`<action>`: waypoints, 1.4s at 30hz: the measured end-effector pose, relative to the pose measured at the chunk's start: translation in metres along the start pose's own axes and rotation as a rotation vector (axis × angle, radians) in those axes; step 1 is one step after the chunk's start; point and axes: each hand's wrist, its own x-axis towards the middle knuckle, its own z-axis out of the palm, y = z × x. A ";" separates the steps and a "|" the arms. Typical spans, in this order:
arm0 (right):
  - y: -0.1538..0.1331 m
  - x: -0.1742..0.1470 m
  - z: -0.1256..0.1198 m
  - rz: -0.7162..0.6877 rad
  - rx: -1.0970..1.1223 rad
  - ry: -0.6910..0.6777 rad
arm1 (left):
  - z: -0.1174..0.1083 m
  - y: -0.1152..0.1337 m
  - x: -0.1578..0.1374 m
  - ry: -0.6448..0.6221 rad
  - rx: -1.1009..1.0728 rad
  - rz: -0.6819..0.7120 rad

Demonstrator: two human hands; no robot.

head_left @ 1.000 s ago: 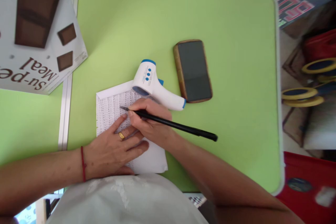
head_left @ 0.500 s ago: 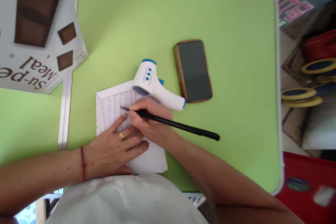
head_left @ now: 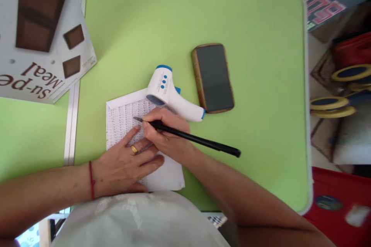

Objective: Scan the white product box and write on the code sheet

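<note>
A sheet of paper [head_left: 118,117] covered in rows of small handwriting lies on the green table, its lower part blank. My left hand [head_left: 129,162] rests flat on it with fingers spread, a gold ring on one finger. Pinched in my right hand [head_left: 168,135] is a black pen [head_left: 197,137], its tip at the written rows just above my left fingertips. The pen slants down to the right. A white and blue infrared thermometer [head_left: 174,96] lies over the paper's top edge, close above my right hand.
Right of the thermometer lies a phone [head_left: 216,77] in a brown case. A large box [head_left: 43,61] printed with brown squares stands at the upper left, across the seam of the table [head_left: 261,65]. Beyond the right edge are yellow-rimmed items [head_left: 330,103] and a red surface [head_left: 342,185].
The back end of the pen has dipped slightly down and left, while its tip has shifted a touch to the right. My left hand stays where it was.
</note>
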 end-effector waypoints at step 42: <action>0.002 -0.001 -0.003 -0.005 0.029 -0.072 | -0.003 -0.001 0.001 0.011 0.000 -0.002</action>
